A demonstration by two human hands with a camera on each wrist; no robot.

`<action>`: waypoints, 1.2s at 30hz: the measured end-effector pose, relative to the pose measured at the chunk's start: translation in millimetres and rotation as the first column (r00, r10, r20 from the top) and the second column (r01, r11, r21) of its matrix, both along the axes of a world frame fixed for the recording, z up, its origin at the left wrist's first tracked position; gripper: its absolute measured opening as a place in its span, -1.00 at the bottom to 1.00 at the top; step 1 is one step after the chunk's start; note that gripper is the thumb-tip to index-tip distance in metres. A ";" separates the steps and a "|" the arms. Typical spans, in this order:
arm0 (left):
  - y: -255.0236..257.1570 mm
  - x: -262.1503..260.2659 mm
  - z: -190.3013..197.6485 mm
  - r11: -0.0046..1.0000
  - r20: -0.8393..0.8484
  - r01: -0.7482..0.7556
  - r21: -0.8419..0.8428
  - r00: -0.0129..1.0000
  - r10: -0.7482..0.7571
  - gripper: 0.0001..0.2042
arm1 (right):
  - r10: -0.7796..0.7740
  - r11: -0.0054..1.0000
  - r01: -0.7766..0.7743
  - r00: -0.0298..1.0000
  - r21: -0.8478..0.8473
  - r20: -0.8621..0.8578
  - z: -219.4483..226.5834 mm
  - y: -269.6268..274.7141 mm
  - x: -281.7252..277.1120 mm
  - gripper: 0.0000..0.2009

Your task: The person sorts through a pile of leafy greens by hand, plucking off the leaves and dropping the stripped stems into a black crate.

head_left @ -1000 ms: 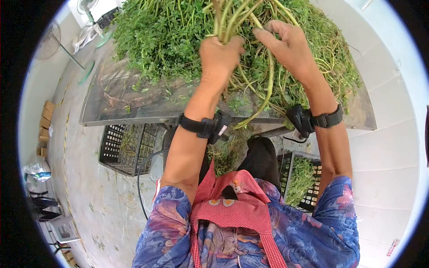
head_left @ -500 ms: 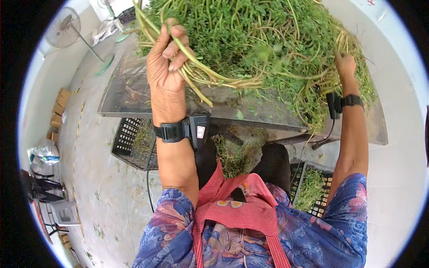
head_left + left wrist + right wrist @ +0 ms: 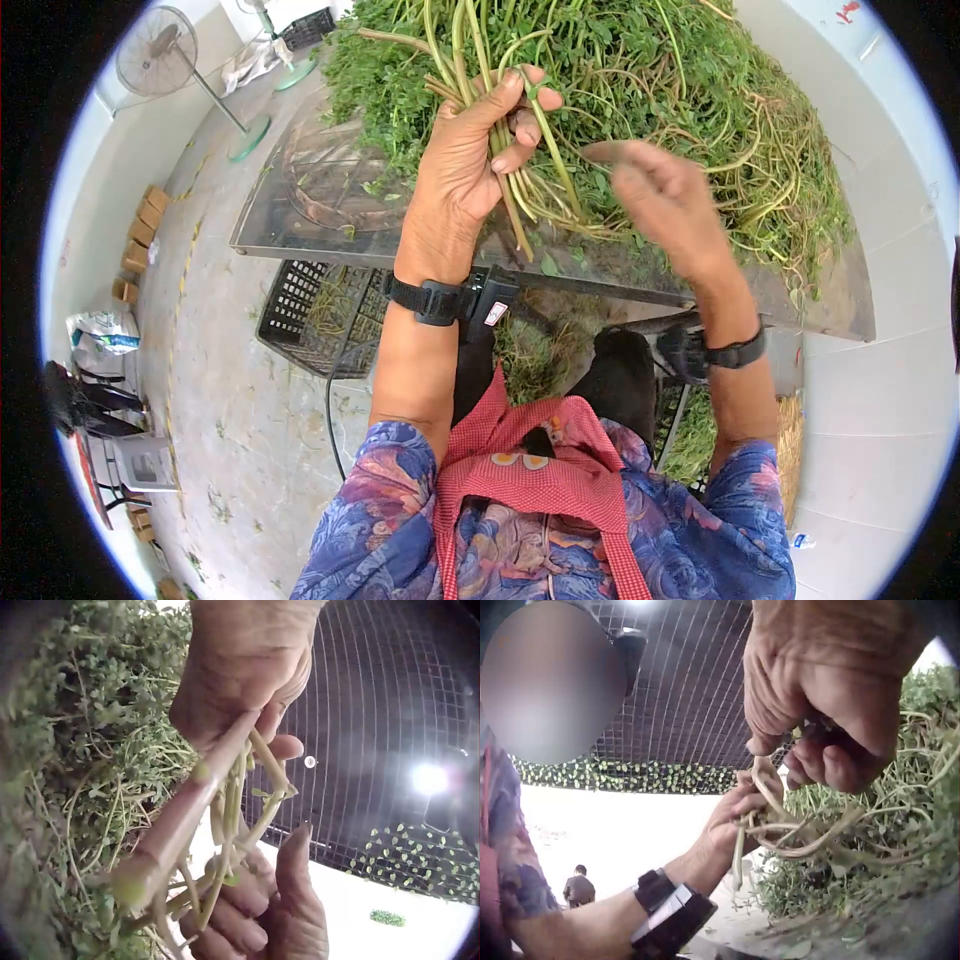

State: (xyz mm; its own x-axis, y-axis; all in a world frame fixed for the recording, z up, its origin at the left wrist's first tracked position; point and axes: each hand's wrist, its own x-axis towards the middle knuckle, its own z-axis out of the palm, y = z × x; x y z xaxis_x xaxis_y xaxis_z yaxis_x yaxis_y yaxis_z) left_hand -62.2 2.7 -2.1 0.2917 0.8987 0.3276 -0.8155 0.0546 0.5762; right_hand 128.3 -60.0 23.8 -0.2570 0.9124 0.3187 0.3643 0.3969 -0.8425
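In the head view my left hand (image 3: 470,150) grips a bunch of long green stems (image 3: 465,50), their lower ends poking out below the fingers. The left wrist view shows a thick pinkish stem (image 3: 187,817) coming from that hand toward the camera. My right hand (image 3: 665,205), slightly blurred, hovers to the right of the bunch, its fingers loosely bent. Seen from the left wrist, the right hand's thumb (image 3: 296,870) stands apart from its bent fingers behind the stems. A large heap of leafy greens (image 3: 620,90) lies just beyond both hands.
The heap covers much of a dark table (image 3: 330,235) whose front edge faces my body. Below stands a black plastic crate (image 3: 305,310), and greens (image 3: 695,440) fill another at the right. A standing fan (image 3: 160,50) is at far left; another person (image 3: 579,889) is in the background.
My right hand has come back from the right end of the heap toward the left hand. The left hand, still gripping stems, has moved rightward from its half-second-ago spot.
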 end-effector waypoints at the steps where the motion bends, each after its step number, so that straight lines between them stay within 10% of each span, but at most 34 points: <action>1: -2.4 2.3 0.1 1.000 -0.025 -0.017 -0.015 1.000 0.017 -0.79 | -0.005 1.000 0.005 1.000 0.000 -0.005 -9.5 -0.1 -7.2 -0.74; 11: -10.1 12.9 2.8 0.999 -0.146 -0.006 0.039 0.989 0.012 -0.78 | -0.015 0.999 0.024 0.972 0.036 -0.235 -48.3 7.6 -17.5 -0.83; 13: -11.9 14.8 4.1 0.999 -0.171 0.010 0.041 0.985 -0.003 -0.77 | -0.113 0.976 -0.049 0.720 -0.214 -0.684 -46.0 7.5 -15.7 -0.78; 16: -15.2 19.9 4.7 0.999 -0.190 0.018 0.038 0.982 -0.011 -0.72 | -0.124 0.984 -0.034 0.584 -0.177 -0.802 -35.8 13.4 -15.5 -0.74; 25: -24.3 34.0 2.9 0.993 -0.393 0.085 0.078 0.918 -0.048 -0.62 | -0.121 0.989 0.029 0.730 -0.147 -0.672 -25.3 12.4 -19.1 -0.80; 30: -38.0 35.3 2.1 0.990 -0.455 0.122 0.075 0.888 -0.074 -0.70 | -0.302 0.805 0.424 0.895 0.414 -0.329 -38.0 8.2 -7.4 -0.79; 32: -49.2 32.5 3.5 0.987 -0.420 0.154 0.054 0.900 -0.118 -0.74 | -0.197 0.976 0.204 0.647 -0.081 -0.736 -36.0 -7.7 6.5 -0.80; 36: -68.9 26.3 -4.6 0.994 -0.361 0.104 0.043 0.929 -0.082 -0.74 | -0.057 0.993 -0.064 0.467 -0.098 -0.882 -45.7 -38.3 27.8 -0.79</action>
State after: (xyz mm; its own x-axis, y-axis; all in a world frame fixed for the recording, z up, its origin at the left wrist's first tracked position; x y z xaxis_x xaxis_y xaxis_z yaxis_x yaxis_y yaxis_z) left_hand -35.9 -66.3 -6.8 0.4807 0.8440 0.2379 -0.5468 0.0764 0.8338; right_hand 156.1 -98.3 -21.9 0.1024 0.9533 0.2841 -0.5979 0.2873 -0.7483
